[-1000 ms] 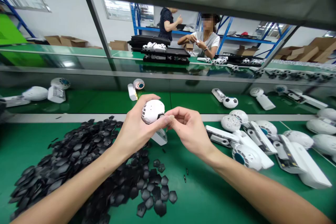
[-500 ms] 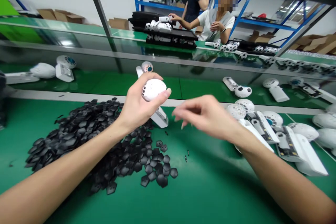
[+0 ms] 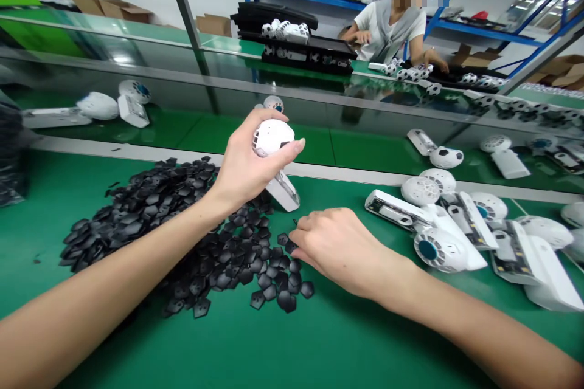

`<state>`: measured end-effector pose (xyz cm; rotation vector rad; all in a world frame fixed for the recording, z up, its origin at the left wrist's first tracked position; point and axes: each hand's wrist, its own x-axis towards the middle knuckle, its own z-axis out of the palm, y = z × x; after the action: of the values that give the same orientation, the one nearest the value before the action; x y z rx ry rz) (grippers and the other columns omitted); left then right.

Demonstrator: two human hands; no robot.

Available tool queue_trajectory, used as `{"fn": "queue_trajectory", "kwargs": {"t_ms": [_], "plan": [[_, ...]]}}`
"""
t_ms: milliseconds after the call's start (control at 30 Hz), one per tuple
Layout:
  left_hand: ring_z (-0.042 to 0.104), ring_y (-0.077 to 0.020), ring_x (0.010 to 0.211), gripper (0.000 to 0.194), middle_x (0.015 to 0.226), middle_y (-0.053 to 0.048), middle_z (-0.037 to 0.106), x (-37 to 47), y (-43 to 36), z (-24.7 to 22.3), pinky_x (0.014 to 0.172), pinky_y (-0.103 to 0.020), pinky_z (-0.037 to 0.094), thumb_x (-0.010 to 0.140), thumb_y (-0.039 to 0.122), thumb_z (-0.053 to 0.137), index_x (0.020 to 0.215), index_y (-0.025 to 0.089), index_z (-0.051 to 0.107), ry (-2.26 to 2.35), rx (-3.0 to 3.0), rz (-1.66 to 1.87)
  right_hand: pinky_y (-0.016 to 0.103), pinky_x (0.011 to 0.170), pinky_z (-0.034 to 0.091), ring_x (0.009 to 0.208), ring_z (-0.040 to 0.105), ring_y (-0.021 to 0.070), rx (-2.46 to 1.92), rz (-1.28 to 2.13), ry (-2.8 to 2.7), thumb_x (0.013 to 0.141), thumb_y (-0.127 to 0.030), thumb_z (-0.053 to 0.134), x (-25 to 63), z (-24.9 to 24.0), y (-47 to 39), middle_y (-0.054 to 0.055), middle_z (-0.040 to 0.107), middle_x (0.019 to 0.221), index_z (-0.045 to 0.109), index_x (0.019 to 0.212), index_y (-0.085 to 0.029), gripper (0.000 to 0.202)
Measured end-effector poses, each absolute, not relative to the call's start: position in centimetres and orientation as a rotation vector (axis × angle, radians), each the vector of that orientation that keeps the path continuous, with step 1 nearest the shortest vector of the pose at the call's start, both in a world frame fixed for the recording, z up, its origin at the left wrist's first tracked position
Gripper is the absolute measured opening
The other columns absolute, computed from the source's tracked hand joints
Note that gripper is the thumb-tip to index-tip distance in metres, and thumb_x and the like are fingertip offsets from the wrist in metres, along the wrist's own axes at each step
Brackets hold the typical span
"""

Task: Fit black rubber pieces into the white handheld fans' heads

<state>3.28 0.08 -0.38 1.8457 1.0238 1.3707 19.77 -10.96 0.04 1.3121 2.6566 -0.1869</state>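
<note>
My left hand (image 3: pixel 249 161) is wrapped round a white ball-shaped device (image 3: pixel 274 135), held up over the bench; one dark patch shows near my thumb, and its white handle (image 3: pixel 283 190) hangs below. Down at the green bench top (image 3: pixel 347 334), my right hand (image 3: pixel 340 249) has its fingers curled together beside the loose edge of a pile of black pentagon pieces (image 3: pixel 168 213). Its fingertips touch or nearly touch a few of these pieces, and whether they grip one is hidden.
Several white devices (image 3: pixel 442 249) lie in a cluster on the right of the bench. Behind a low rail, a green belt (image 3: pixel 305 143) carries more devices. Across from me a person (image 3: pixel 392 24) works beside black trays (image 3: pixel 310 61). A dark plastic bag (image 3: pixel 11 152) stands at far left.
My right hand has come down to the small black pieces and its fingers have closed up. A dark patch now shows on the ball. The view has shifted slightly.
</note>
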Motion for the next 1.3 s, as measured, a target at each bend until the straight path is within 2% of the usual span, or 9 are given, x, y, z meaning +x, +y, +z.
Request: {"fn": "queue_trajectory", "kwargs": {"t_ms": [200,367,500,600,700,800,867,1100,1300], "plan": [[0.068,-0.0180,0.061,0.049,0.079,0.001,0.068,2.8,0.7,0.5,0.051,-0.024,0.051,0.073,0.047,0.094,0.103,0.022,0.065,1.140,1.692,1.256,0.035,0.063,0.035,0.081,0.072,0.0238,1.061,0.033,2.748,0.100,0.001,0.062,18.8,-0.4,-11.4,0.010,0.074,0.084,0.075,0.088,-0.014,0.023],[0.069,-0.0199,0.060,0.052,0.073,0.001,0.070,2.2,0.9,0.9,0.049,-0.024,0.049,0.069,0.047,0.097,0.100,0.023,0.063,1.193,1.729,1.198,0.035,0.063,0.039,0.081,0.073,0.0239,1.011,0.110,2.805,0.099,0.001,0.061,18.4,-1.0,-11.4,0.011,0.074,0.084,0.075,0.090,-0.012,0.022],[0.064,-0.0174,0.058,0.043,0.073,0.001,0.068,2.1,1.0,1.0,0.050,-0.025,0.054,0.071,0.043,0.094,0.101,0.021,0.073,1.156,1.644,1.206,0.034,0.061,0.040,0.077,0.074,0.0228,1.109,0.044,2.849,0.100,-0.002,0.065,19.1,-1.2,-10.9,0.010,0.077,0.083,0.076,0.089,-0.014,0.019],[0.063,-0.0172,0.063,0.041,0.076,-0.001,0.067,2.1,0.8,1.3,0.054,-0.031,0.063,0.066,0.040,0.096,0.092,0.019,0.074,1.085,1.372,1.243,0.031,0.065,0.047,0.077,0.076,0.0200,1.401,-0.253,3.113,0.103,-0.009,0.069,20.4,-0.6,-10.0,0.007,0.082,0.089,0.079,0.093,-0.016,0.016],[0.067,-0.0198,0.068,0.045,0.078,-0.003,0.068,2.5,0.3,1.7,0.052,-0.032,0.065,0.062,0.042,0.099,0.088,0.018,0.072,1.028,1.127,1.191,0.027,0.071,0.055,0.078,0.078,0.0183,1.909,-0.887,3.400,0.100,-0.017,0.075,21.7,0.7,-8.9,0.003,0.084,0.091,0.082,0.094,-0.020,0.010],[0.068,-0.0185,0.068,0.048,0.081,-0.004,0.070,3.2,-0.6,1.7,0.051,-0.029,0.065,0.062,0.043,0.101,0.090,0.016,0.073,0.991,1.037,1.098,0.027,0.060,0.055,0.065,0.075,0.0182,2.221,-1.609,3.247,0.091,-0.029,0.086,22.3,1.6,-7.9,0.002,0.081,0.076,0.080,0.084,-0.019,0.013],[0.068,-0.0174,0.065,0.048,0.081,-0.003,0.070,3.7,-1.4,1.5,0.053,-0.030,0.067,0.063,0.045,0.101,0.089,0.016,0.073,0.961,0.987,1.019,0.027,0.057,0.055,0.062,0.074,0.0181,2.192,-1.873,3.147,0.086,-0.036,0.091,22.3,1.5,-7.4,0.002,0.079,0.073,0.079,0.081,-0.019,0.022],[0.056,-0.0110,0.055,0.050,0.069,0.002,0.059,4.6,-3.2,1.1,0.044,-0.019,0.053,0.070,0.054,0.101,0.083,0.019,0.069,0.847,0.893,0.902,0.026,0.064,0.050,0.076,0.073,0.0154,2.166,-1.428,3.301,0.096,-0.026,0.080,21.3,-0.8,-7.4,0.001,0.082,0.087,0.078,0.086,-0.020,0.012],[0.045,-0.0086,0.055,0.045,0.070,0.002,0.050,4.7,-3.9,0.9,0.042,-0.017,0.039,0.077,0.048,0.096,0.076,0.018,0.063,0.885,0.995,0.988,0.027,0.062,0.048,0.072,0.070,0.0151,2.142,-1.380,3.293,0.095,-0.024,0.078,20.9,-0.5,-7.9,0.001,0.080,0.083,0.076,0.084,-0.019,0.012]]}}
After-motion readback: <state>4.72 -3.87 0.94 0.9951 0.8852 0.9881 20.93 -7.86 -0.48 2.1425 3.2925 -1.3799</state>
